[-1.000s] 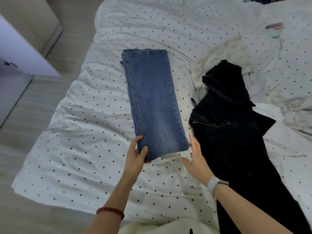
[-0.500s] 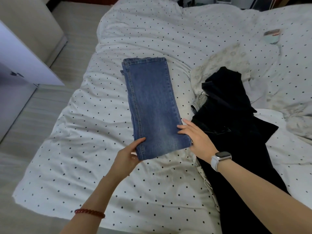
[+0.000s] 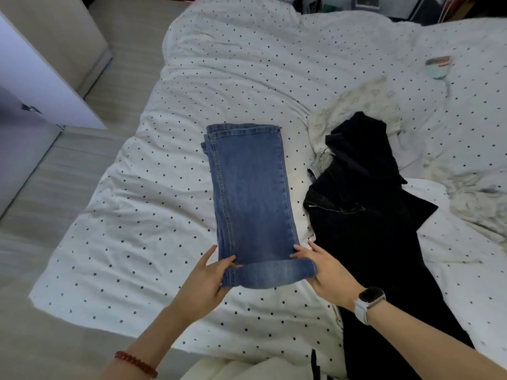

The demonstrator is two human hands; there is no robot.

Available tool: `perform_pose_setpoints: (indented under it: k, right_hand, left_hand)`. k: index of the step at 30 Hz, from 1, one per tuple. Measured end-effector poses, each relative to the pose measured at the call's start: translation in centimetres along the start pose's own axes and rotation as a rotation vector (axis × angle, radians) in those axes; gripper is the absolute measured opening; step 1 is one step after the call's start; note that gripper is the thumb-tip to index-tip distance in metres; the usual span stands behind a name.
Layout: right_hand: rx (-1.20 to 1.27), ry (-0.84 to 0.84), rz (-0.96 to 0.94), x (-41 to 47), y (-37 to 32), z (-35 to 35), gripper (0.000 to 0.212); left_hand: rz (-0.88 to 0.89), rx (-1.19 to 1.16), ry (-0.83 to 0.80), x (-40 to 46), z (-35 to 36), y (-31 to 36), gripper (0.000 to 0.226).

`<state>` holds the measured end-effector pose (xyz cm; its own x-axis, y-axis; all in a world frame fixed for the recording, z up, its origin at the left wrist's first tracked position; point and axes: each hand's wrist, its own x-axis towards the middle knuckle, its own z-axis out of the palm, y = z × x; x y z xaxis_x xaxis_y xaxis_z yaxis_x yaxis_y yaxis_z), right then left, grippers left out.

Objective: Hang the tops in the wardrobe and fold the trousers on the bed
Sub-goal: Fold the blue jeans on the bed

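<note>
- Blue jeans [image 3: 251,198] lie folded in a long strip at frame centre on the bed [image 3: 131,215]; long axis runs from the lower edge up toward the top.
- Left hand [image 3: 204,278] and right hand [image 3: 326,272] each pinch a near corner; near end already lifted and curled over.
- Likely next: carry that end away from the person, along the axis.
- Black trousers [image 3: 365,215] lie unfolded just right of the jeans, nearer the right hand.
- No containers in view.
</note>
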<state>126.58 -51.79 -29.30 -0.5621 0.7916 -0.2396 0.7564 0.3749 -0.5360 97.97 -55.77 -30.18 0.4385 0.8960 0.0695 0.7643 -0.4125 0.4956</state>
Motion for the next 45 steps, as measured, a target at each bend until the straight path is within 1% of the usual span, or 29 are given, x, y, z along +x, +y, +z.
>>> perform_pose_setpoints:
  k: [2, 3, 4, 6, 7, 8, 10, 11, 12, 13, 15, 16, 17, 19, 21, 23, 25, 26, 27, 28, 30, 32, 33, 34, 36, 38, 39, 42, 45]
  right_hand:
    - [0.046, 0.016, 0.049, -0.1, -0.9, -0.7, 0.035]
    - [0.117, 0.060, 0.114, 0.2, -1.4, -1.4, 0.032]
    - [0.205, 0.120, 0.180, 0.6, -1.9, -1.9, 0.026]
    - [0.339, 0.238, 0.274, 2.7, -2.8, -3.7, 0.014]
    - [0.368, 0.281, 0.299, 4.2, -3.0, -4.5, 0.012]
    - [0.390, 0.325, 0.317, 5.1, -3.3, -4.9, 0.014]
    - [0.443, 0.436, 0.321, 7.3, -3.2, -5.7, 0.019]
    - [0.482, 0.485, 0.321, 8.1, -3.2, -6.1, 0.020]
    - [0.516, 0.527, 0.328, 9.1, -3.0, -6.4, 0.020]
    - [0.529, 0.553, 0.340, 10.2, -2.8, -6.8, 0.021]
    - [0.532, 0.581, 0.345, 11.7, -2.6, -7.3, 0.019]
    - [0.534, 0.591, 0.333, 12.9, -2.3, -7.7, 0.016]
    - [0.542, 0.600, 0.322, 13.8, -2.3, -7.9, 0.014]
    - [0.592, 0.613, 0.311, 15.9, -2.1, -8.4, 0.012]
    - [0.711, 0.570, 0.315, 17.7, -1.7, -8.5, 0.020]
    - [0.816, 0.452, 0.294, 18.7, -0.8, -7.7, 0.045]
    - [0.799, 0.322, 0.309, 18.4, 0.0, -5.9, 0.067]
    - [0.734, 0.286, 0.349, 18.7, 0.6, -5.1, 0.069]
    - [0.673, 0.282, 0.404, 18.2, 0.9, -4.4, 0.064]
    - [0.623, 0.302, 0.455, 18.2, 1.3, -4.1, 0.053]
    - [0.544, 0.336, 0.505, 18.9, 1.7, -3.6, 0.033]
    - [0.514, 0.388, 0.496, 19.2, 1.6, -3.5, 0.025]
    - [0.509, 0.418, 0.488, 19.4, 1.6, -3.5, 0.024]
    - [0.496, 0.445, 0.477, 19.6, 1.5, -3.4, 0.022]
    - [0.428, 0.477, 0.458, 20.0, 1.2, -3.3, 0.022]
    - [0.311, 0.514, 0.463, 20.6, 0.9, -3.3, 0.025]
    - [0.253, 0.534, 0.480, 20.9, 0.8, -3.4, 0.028]
    - [0.099, 0.536, 0.506, 21.8, 0.9, -3.7, 0.036]
    - [0.021, 0.431, 0.530, 23.1, 1.5, -3.3, 0.039]
  left_hand:
    - [-0.153, -0.109, -0.027, 0.5, -0.8, 1.2, 0.073]
    - [-0.255, -0.199, -0.033, 1.5, -1.8, 1.8, 0.084]
    - [-0.326, -0.281, -0.008, 2.2, -2.5, 2.2, 0.084]
    - [-0.408, -0.373, 0.135, 5.0, -3.9, 2.2, 0.059]
    - [-0.443, -0.458, 0.197, 6.6, -4.6, 1.9, 0.046]
    - [-0.487, -0.579, 0.210, 7.7, -5.3, 2.0, 0.040]
    - [-0.509, -0.856, 0.179, 9.6, -5.7, 1.0, 0.040]
    - [-0.496, -0.943, 0.122, 10.1, -5.6, 0.6, 0.045]
    - [-0.500, -0.961, 0.053, 10.7, -5.6, -0.2, 0.052]
    - [-0.517, -0.936, -0.011, 11.3, -5.5, -1.0, 0.061]
    - [-0.585, -0.730, -0.078, 12.0, -5.3, -2.3, 0.070]
    - [-0.606, -0.590, -0.071, 12.7, -5.1, -3.2, 0.064]
    - [-0.618, -0.465, -0.035, 13.1, -4.7, -3.8, 0.052]
    - [-0.651, -0.352, 0.078, 14.2, -4.0, -4.7, 0.035]
    - [-0.708, -0.408, 0.192, 15.3, -3.4, -5.2, 0.036]
    - [-0.788, -0.562, 0.314, 16.4, -3.0, -5.3, 0.033]
    - [-0.831, -0.678, 0.396, 17.5, -3.0, -5.2, 0.026]
    - [-0.840, -0.702, 0.411, 18.4, -2.9, -5.7, 0.027]
    - [-0.840, -0.703, 0.406, 18.7, -3.0, -5.7, 0.032]
    - [-0.842, -0.708, 0.382, 19.2, -3.0, -6.1, 0.040]
    - [-0.855, -0.800, 0.283, 19.6, -2.4, -7.4, 0.052]
    - [-0.807, -0.947, 0.185, 18.7, -2.2, -7.9, 0.062]
    - [-0.783, -0.945, 0.140, 18.1, -1.9, -8.0, 0.065]
    - [-0.765, -0.877, 0.106, 17.4, -1.6, -8.0, 0.067]
    - [-0.780, -0.600, 0.098, 16.9, -1.0, -8.0, 0.061]
    - [-0.845, -0.328, 0.170, 17.5, -0.6, -7.7, 0.047]
    - [-0.884, -0.248, 0.212, 17.9, -0.5, -7.4, 0.043]
    - [-1.019, -0.154, 0.242, 18.8, -0.1, -6.9, 0.042]
    - [-1.156, -0.137, 0.172, 18.9, 0.4, -7.6, 0.045]
